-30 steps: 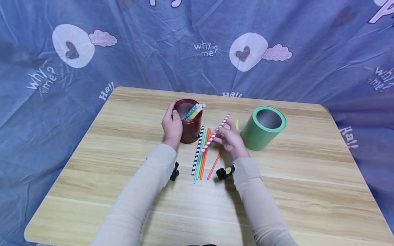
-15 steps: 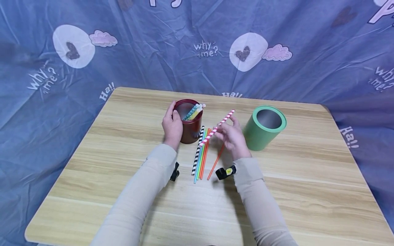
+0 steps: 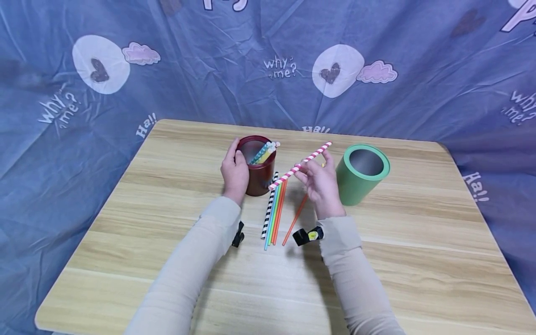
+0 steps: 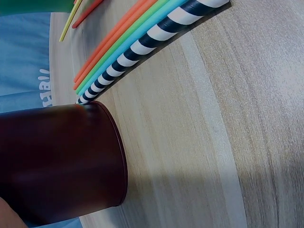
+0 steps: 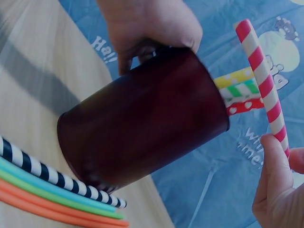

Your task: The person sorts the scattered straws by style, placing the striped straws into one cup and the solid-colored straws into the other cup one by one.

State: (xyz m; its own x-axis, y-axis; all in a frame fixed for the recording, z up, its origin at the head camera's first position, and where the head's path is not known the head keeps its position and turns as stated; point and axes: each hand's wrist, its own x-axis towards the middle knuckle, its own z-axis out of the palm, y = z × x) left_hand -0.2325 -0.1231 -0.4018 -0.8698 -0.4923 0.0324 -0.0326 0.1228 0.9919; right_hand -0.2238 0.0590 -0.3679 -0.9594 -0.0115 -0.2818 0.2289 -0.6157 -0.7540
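My left hand grips the dark red cup by its left side, thumb near the rim. Several thick patterned paper straws lean inside that cup; yellow, green and red ones show in the right wrist view. Between thumb and fingers, my right hand pinches a pink-and-white striped paper straw, tilted and raised above the table. Its lower left end overlaps the top of a black-and-white striped straw lying on the table. Beside that one lie thin blue, green and orange straws.
A green cup stands right of my right hand, its mouth open upward. One orange straw lies apart from the row. A yellow straw lies near the green cup. A blue printed cloth hangs behind the wooden table.
My right hand has lifted and shifted away to the right, with the pink-striped straw turning flatter and its lower end rising toward the red cup. My left hand stays on the cup.
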